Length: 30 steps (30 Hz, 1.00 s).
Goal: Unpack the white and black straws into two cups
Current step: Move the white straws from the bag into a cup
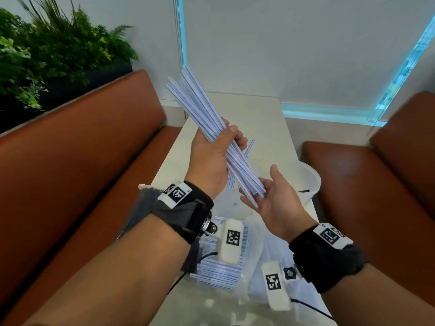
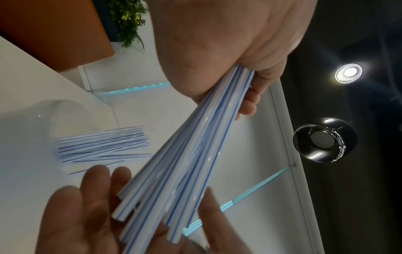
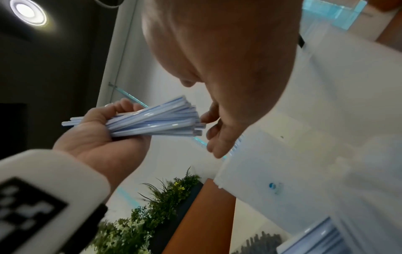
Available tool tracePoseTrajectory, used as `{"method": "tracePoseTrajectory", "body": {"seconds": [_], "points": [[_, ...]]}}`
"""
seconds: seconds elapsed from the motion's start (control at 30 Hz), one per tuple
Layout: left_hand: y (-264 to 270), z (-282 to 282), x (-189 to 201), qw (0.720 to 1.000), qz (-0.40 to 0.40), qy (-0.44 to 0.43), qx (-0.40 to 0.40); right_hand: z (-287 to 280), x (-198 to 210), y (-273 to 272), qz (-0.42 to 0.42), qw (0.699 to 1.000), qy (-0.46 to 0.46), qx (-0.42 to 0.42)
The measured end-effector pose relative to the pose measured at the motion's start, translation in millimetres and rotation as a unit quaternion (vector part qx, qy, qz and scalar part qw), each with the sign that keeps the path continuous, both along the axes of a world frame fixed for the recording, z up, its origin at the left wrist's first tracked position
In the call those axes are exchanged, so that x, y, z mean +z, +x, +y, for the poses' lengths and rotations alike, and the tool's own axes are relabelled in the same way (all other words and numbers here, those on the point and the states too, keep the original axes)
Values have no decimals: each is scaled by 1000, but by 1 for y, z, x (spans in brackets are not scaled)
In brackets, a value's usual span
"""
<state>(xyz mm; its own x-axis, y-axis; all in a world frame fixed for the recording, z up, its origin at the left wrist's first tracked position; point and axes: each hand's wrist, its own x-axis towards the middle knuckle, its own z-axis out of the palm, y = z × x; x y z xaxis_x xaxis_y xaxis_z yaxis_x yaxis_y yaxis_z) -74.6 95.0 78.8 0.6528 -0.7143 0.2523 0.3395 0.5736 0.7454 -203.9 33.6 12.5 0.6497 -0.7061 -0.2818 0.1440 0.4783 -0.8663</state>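
My left hand (image 1: pixel 221 142) grips a bundle of white straws with thin blue stripes (image 1: pixel 204 109) around its middle and holds it slanted above the table. The top ends fan out up and to the left. My right hand (image 1: pixel 270 196) lies open, palm up, with the lower straw ends resting on its fingers. The left wrist view shows the bundle (image 2: pixel 195 154) running from my left hand's fingers (image 2: pixel 250 103) down onto the right hand (image 2: pixel 87 206). In the right wrist view the straw ends (image 3: pixel 152 123) meet the right hand's fingers (image 3: pixel 217 134).
Loose striped straws (image 2: pixel 102 144) lie on the white table (image 1: pixel 259 128) beyond my hands. A clear plastic bag with more striped straws (image 1: pixel 219 271) sits near the front edge. A translucent cup (image 1: pixel 310 182) stands at the table's right edge. Orange benches (image 1: pixel 82 161) flank the table.
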Motion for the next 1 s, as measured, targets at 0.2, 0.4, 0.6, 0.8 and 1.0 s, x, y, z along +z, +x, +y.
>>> {"method": "tracePoseTrajectory", "body": {"seconds": [0.2, 0.4, 0.6, 0.8, 1.0], "points": [[3, -1, -8, 999, -14, 35, 12, 3, -4, -2, 83, 950, -289, 89], [2, -1, -9, 997, -43, 57, -12, 5, -8, 8, 197, 850, -482, 76], [23, -1, 7, 991, -110, 63, -31, 1, -16, 16, 299, 791, -531, 52], [65, -20, 29, 985, -119, 9, 128, -23, -30, 20, 459, 635, -604, 145], [76, -43, -39, 912, -296, 236, 157, -41, -49, 30, 420, 615, -635, 205]]}}
